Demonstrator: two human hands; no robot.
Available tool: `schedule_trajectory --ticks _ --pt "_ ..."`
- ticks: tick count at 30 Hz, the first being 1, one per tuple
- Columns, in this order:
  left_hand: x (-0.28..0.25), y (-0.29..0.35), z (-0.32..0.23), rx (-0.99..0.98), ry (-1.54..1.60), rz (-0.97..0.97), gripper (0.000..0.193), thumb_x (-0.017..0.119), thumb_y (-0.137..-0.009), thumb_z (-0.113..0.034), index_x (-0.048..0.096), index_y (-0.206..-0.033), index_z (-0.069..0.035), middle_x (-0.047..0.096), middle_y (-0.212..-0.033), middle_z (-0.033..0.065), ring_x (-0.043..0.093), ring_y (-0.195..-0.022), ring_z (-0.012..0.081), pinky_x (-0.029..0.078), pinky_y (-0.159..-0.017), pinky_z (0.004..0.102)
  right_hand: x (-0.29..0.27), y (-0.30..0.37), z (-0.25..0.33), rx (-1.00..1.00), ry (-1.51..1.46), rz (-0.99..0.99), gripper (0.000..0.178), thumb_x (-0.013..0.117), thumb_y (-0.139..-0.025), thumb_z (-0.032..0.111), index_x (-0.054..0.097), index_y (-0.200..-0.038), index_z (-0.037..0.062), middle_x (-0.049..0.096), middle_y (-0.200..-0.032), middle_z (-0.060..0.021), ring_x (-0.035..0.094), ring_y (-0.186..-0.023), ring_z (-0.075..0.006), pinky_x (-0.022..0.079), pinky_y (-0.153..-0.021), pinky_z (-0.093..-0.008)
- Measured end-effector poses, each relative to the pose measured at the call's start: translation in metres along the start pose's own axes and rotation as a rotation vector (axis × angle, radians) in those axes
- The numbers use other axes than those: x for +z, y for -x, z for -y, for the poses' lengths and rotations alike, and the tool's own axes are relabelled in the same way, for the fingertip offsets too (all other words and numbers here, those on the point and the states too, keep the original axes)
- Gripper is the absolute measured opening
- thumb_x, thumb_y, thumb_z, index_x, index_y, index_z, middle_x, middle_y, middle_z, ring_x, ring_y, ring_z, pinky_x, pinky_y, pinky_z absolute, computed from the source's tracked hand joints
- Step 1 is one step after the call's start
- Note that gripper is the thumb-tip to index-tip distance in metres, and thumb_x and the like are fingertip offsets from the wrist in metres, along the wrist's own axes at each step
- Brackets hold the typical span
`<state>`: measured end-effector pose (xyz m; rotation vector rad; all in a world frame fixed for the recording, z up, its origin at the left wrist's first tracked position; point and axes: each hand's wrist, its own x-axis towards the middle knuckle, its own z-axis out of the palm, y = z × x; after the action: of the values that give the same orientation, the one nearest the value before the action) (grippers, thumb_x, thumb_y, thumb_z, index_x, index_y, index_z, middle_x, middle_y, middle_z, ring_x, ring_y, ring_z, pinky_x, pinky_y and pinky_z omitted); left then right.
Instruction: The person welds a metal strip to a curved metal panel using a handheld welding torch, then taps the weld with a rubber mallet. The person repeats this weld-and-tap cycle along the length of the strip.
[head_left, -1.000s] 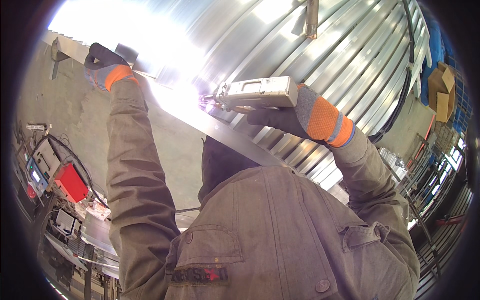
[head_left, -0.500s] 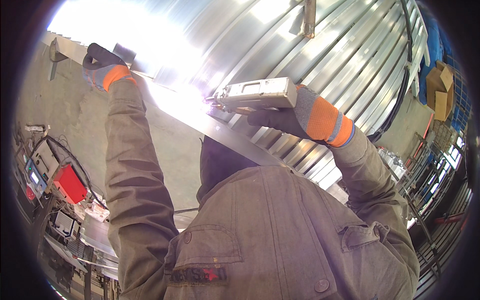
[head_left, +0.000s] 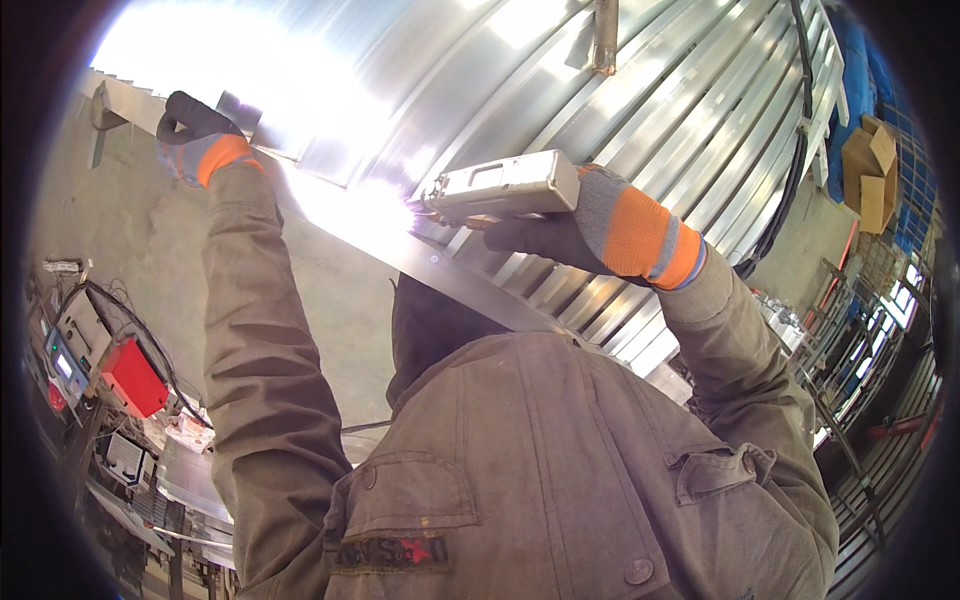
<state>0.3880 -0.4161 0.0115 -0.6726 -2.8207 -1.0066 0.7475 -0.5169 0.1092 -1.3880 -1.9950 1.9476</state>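
My right hand, in a grey and orange work glove with a dark palm, grips a boxy white welding gun. A very bright spark glares at the gun's tip, against the inner edge of a long flat metal bar. Ribbed shiny metal slats stretch out beyond that bar. Farther along the bar, at the left, my left hand wears a matching glove. Its fingers are curled closed at the bar's edge, and whatever they hold is hidden. Just beside it is a small dark block, partly lost in the glare.
A metal tube stands over the slats at the top. Black cable runs along their right side. An open cardboard box lies at the far right. A red box and a control unit with a lit screen are at the left.
The whole view has shifted slightly. Both hands keep nearly the same places along the bar, the welding gun stays in my right hand, and the spark still glows at its tip.
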Motion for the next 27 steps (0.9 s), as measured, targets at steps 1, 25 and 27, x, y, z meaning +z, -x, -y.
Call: schedule_trajectory --ticks 1,25,27 --pt "0.006 0.004 0.000 0.002 0.007 -0.001 0.079 0.049 -0.106 -0.069 0.073 -0.134 0.001 0.071 -0.137 0.0214 0.069 -0.123 0.0377 0.056 -0.104 0.0502 -0.001 0.000 0.002 0.025 0.043 0.006 0.047 0.076 -0.105 0.050 0.078 -0.139 0.0166 0.085 -0.119 -0.0075 0.081 -0.105 -0.0237 0.062 -0.089 -0.0369" --pt "0.023 -0.021 0.071 -0.023 0.218 0.233 0.066 0.057 -0.107 -0.061 0.071 -0.137 -0.004 0.072 -0.127 0.0164 0.073 -0.109 0.0346 0.060 -0.092 0.0469 0.000 -0.009 0.021 0.002 0.274 0.012 0.049 0.073 -0.104 0.056 0.078 -0.137 0.0200 0.084 -0.113 -0.0073 0.079 -0.102 -0.0284 0.061 -0.093 -0.0404" --pt "0.021 -0.021 0.067 -0.048 0.230 0.246 0.065 0.057 -0.107 -0.059 0.072 -0.136 -0.004 0.073 -0.126 0.0162 0.073 -0.108 0.0339 0.059 -0.092 0.0464 -0.004 -0.010 0.029 0.016 0.280 0.028 0.049 0.073 -0.104 0.056 0.078 -0.137 0.0209 0.084 -0.112 -0.0071 0.079 -0.102 -0.0290 0.061 -0.093 -0.0409"
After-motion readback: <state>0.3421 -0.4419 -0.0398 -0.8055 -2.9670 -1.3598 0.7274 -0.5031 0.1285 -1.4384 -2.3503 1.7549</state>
